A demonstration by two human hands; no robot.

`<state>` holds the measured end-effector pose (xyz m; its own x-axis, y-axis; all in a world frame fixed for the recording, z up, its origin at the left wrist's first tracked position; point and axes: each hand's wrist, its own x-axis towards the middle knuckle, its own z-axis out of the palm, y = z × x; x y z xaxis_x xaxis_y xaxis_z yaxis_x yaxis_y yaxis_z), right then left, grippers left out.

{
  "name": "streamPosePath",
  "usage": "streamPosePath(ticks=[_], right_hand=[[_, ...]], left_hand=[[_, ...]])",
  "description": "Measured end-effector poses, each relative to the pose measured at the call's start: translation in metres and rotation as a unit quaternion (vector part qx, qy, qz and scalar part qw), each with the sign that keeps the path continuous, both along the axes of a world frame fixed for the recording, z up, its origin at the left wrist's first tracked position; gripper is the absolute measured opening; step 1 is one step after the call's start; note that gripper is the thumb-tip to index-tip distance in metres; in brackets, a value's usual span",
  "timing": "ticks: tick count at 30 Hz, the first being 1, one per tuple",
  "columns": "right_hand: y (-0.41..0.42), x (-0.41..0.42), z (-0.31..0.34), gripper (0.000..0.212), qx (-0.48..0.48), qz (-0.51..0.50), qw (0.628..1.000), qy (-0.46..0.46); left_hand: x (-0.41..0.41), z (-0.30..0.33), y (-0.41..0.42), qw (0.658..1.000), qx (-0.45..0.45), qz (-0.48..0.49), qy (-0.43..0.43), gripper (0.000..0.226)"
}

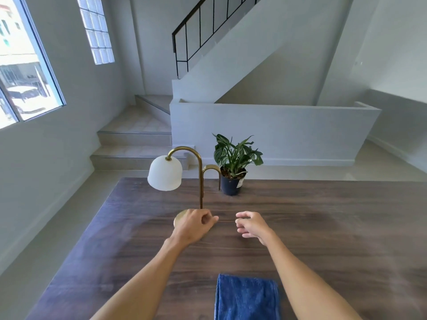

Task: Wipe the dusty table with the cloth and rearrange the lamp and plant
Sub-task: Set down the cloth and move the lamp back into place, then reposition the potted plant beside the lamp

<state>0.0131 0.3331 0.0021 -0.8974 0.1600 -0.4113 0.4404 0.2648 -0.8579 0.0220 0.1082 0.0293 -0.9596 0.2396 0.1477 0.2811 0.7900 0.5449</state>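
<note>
A brass lamp (200,181) with a white dome shade stands on the dark wooden table (323,215), left of centre. My left hand (195,224) lies over its round base with loosely curled fingers; whether it touches the base cannot be told. My right hand (250,225) hovers just to the right of the base, fingers relaxed and holding nothing. A green plant in a dark pot (232,172) sits near the far edge, behind and to the right of the lamp. A folded blue cloth (246,296) lies at the near edge between my forearms.
The table's far edge runs just behind the plant, its left edge slants toward me. Beyond it are a tiled floor, steps at the left and a low white wall. Windows line the left wall.
</note>
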Motion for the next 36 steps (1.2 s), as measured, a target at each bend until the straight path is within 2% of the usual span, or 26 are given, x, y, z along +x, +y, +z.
streamPosePath(ticks=[2, 3, 7, 10, 14, 22, 27, 32, 36], right_hand=[[0.013, 0.003, 0.005, 0.027, 0.023, -0.004, 1.0, 0.004], [0.019, 0.006, 0.007, 0.027, 0.035, -0.009, 0.999, 0.006], [0.034, 0.013, 0.011, 0.027, 0.067, -0.033, 0.997, 0.019], [0.041, 0.013, 0.009, 0.027, 0.079, -0.032, 0.995, 0.042], [0.05, 0.003, 0.001, 0.03, 0.095, -0.038, 0.993, 0.067], [0.059, -0.035, -0.007, 0.035, 0.054, -0.041, 0.995, 0.069], [0.069, -0.073, -0.015, 0.032, 0.023, -0.027, 0.997, 0.068], [0.083, -0.115, -0.032, 0.027, 0.028, -0.019, 0.996, 0.077], [0.08, -0.144, -0.035, 0.04, 0.028, -0.005, 0.996, 0.089]], left_hand=[[0.002, -0.007, 0.01, 0.997, 0.036, -0.053, -0.05, 0.026], [0.001, -0.011, 0.016, 0.992, 0.06, -0.078, -0.083, 0.026], [-0.003, -0.023, 0.032, 0.98, 0.073, -0.111, -0.148, 0.047], [-0.009, -0.028, 0.045, 0.976, 0.104, -0.1, -0.162, 0.052], [-0.027, -0.031, 0.063, 0.976, 0.141, -0.076, -0.148, 0.052], [-0.059, -0.03, 0.1, 0.977, 0.175, -0.025, -0.121, 0.052], [-0.085, -0.044, 0.119, 0.962, 0.245, 0.06, -0.108, 0.049], [-0.113, -0.064, 0.13, 0.961, 0.251, 0.096, -0.066, 0.049], [-0.137, -0.071, 0.134, 0.954, 0.273, 0.12, -0.042, 0.048]])
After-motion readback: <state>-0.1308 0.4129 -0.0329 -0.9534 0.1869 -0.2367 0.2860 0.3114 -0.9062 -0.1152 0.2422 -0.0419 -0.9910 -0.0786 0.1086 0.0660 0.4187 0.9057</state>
